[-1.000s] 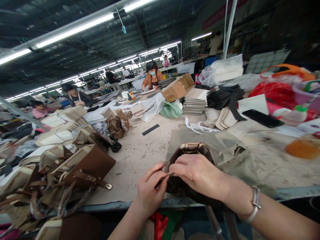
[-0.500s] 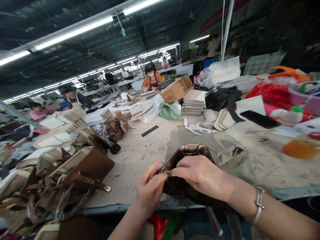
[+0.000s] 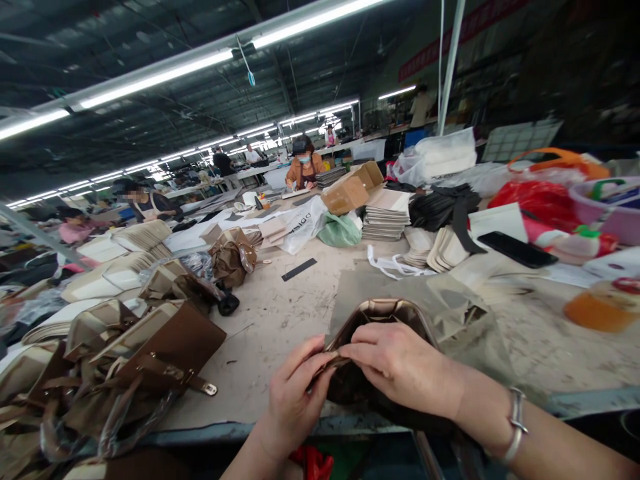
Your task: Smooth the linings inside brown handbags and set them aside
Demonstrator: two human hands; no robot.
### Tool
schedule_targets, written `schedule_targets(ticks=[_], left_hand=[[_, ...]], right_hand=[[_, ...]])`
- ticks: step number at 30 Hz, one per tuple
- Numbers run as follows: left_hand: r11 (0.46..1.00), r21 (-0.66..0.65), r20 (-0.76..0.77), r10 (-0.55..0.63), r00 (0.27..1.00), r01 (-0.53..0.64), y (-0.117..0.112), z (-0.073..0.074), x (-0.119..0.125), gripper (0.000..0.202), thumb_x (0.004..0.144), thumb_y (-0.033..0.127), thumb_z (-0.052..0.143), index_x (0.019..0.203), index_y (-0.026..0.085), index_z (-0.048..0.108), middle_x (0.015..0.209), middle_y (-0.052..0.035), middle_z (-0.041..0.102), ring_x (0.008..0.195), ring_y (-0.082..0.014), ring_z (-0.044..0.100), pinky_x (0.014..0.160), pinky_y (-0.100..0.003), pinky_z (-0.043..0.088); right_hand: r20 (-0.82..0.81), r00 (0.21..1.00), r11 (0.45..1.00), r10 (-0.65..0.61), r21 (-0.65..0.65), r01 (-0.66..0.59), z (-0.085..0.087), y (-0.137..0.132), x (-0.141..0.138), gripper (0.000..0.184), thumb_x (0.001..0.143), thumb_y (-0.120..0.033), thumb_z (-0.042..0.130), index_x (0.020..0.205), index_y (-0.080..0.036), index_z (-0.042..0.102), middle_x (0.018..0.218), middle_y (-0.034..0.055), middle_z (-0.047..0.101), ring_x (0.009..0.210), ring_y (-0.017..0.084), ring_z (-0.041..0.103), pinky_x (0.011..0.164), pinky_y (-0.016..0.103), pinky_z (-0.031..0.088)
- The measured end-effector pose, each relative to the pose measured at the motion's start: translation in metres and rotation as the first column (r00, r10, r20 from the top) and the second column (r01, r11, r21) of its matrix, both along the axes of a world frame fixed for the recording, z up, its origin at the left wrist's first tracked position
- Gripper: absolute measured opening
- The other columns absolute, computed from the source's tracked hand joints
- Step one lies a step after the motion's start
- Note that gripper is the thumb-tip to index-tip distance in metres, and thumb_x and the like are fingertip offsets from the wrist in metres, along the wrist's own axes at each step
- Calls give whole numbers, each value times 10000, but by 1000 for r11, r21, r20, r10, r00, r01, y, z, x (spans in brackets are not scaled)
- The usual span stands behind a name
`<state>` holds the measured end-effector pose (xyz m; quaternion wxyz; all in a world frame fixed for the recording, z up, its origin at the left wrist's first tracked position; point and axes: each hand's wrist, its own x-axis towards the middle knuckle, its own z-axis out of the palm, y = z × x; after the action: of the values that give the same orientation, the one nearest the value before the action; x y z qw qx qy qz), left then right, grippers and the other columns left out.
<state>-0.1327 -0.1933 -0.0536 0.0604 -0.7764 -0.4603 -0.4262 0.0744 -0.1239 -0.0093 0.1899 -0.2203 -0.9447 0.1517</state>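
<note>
An open brown handbag [image 3: 385, 313] with a shiny lining stands at the near edge of the worktable [image 3: 280, 313], mouth toward me. My left hand [image 3: 295, 393] pinches the bag's near rim between thumb and fingers. My right hand [image 3: 400, 367], with a silver bracelet on its wrist, reaches across and pinches the same rim right beside the left fingertips. Both hands are closed on that edge. The lower part of the bag is hidden behind my hands.
A heap of brown and tan handbags [image 3: 125, 353] fills the left of the table. A tan bag [image 3: 233, 250], a black strip [image 3: 299, 269], stacked panels [image 3: 387, 213], a cardboard box [image 3: 350, 190] and a black phone [image 3: 517, 249] lie farther off. Other people work at distant tables.
My fingertips have closed together on the bag's rim, and the view has tilted slightly upward. The bag has stayed in place.
</note>
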Motion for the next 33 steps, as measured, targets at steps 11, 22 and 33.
schedule_targets(ticks=[11, 22, 33], left_hand=[[999, -37, 9, -38, 999, 39, -1, -6, -4, 259, 785, 69, 609, 1020, 174, 632, 1185, -100, 584, 1053, -177, 596, 929, -277, 516], [998, -43, 35, -36, 999, 38, -2, -4, -5, 248, 790, 69, 599, 1016, 169, 626, 1182, -105, 588, 1054, -176, 599, 922, -273, 523], [998, -61, 64, -31, 997, 35, 1, -3, -7, 214, 793, 70, 578, 966, 184, 635, 1166, -100, 588, 1019, -178, 606, 889, -287, 532]], right_hand=[[-99, 981, 953, -165, -274, 133, 8, -2, -4, 29, 833, -229, 541, 854, -214, 553, 755, -24, 581, 675, 114, 518, 608, 223, 370], [-73, 946, 898, -317, -344, 274, -2, 8, -25, 40, 797, -205, 553, 788, -214, 515, 678, -34, 571, 608, 117, 516, 553, 225, 341], [-158, 961, 883, -228, -448, 136, -3, 4, -24, 115, 756, -94, 477, 750, -197, 529, 642, -49, 534, 570, 87, 464, 535, 202, 336]])
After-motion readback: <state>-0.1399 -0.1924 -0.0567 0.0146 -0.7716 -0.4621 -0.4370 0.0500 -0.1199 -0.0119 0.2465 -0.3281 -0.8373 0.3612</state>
